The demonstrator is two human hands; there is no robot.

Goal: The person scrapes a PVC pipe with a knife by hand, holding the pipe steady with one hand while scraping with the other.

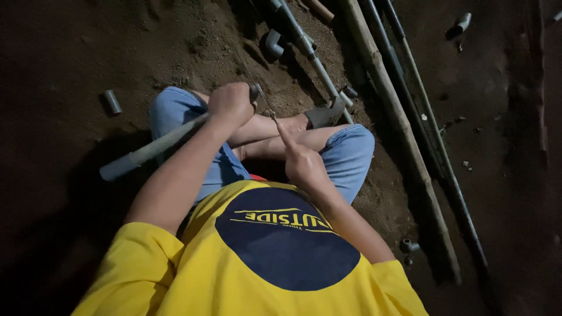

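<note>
yellow shirt (175,275) nearest; left hand (230,103) fisted round grey pipe (152,149), its axis running down-left across the knee; right hand (301,164) pinches something thin at the pipe's end.

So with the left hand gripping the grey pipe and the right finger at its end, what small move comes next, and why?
Probably steady the grey pipe and ease the right hand fingertip along its end: the left hand grips it near that end, and the finger points at something thin there, too small to identify.
</note>
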